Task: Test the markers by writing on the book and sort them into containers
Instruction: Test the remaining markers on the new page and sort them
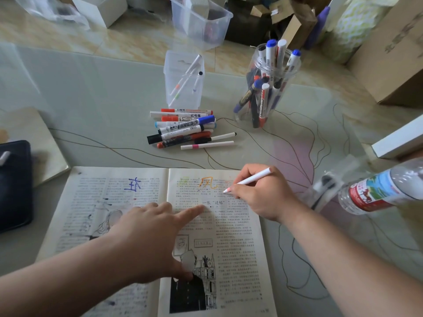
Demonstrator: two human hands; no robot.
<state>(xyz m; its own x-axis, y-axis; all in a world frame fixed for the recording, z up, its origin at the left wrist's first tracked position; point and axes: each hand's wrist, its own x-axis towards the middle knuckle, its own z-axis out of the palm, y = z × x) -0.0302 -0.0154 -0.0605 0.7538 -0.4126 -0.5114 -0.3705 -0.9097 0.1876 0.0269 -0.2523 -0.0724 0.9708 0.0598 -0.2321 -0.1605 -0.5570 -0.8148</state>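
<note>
An open printed book lies on the glass table in front of me, with blue, green and orange scribbles near its top. My right hand grips a thin white marker whose pink tip touches the right page. My left hand rests on the book with its index finger stretched out flat across the fold. A pile of loose markers lies beyond the book. Behind it stand a square clear container holding a few thin markers and a round clear jar packed with several thick ones.
A water bottle lies on its side at the right, with a white box behind it. A dark case sits at the left edge. Cardboard boxes and a clear bin crowd the floor beyond.
</note>
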